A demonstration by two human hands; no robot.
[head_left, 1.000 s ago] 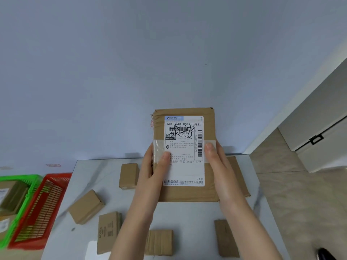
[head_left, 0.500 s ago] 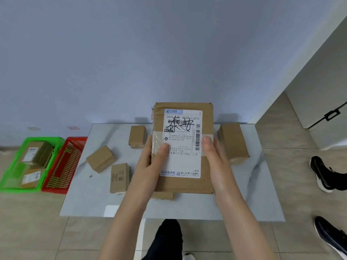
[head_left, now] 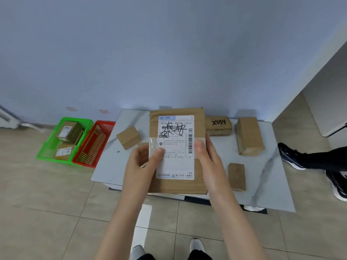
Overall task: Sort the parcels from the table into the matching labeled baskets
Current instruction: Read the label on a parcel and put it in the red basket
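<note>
Parcel (head_left: 199,173), flat brown cardboard, is held up in both hands above the near edge of the surface (head_left: 266,181), label side to the camera. Left grip (head_left: 142,164) pinches its left edge w/ the thumb on the front and fingers behind. Right grip (head_left: 210,160) pinches the right edge the same way, thumb on a clear tape band.

White label (head_left: 175,166): blue strip at top w/ a "Z" logo, then "501E… M1 BS29 [JZ1]". Black handwritten chars are scrawled over that line. There's a vertical barcode at the right and "(500g)" lower down; the rest is too small to read.

On the surface, the far box (head_left: 218,125) reads "MAX", upside down. A taller plain box (head_left: 248,136) is at far right, a small one (head_left: 237,176) near right and another (head_left: 128,137) at left.

On the floor, left of the surface, the green basket (head_left: 46,147) has 2 parcels w/ white labels, one far (head_left: 68,132) and one near (head_left: 63,152). The red basket (head_left: 93,145) touches its right side. There are 2 small wall tags (head_left: 71,109) behind them, text unreadable.
</note>
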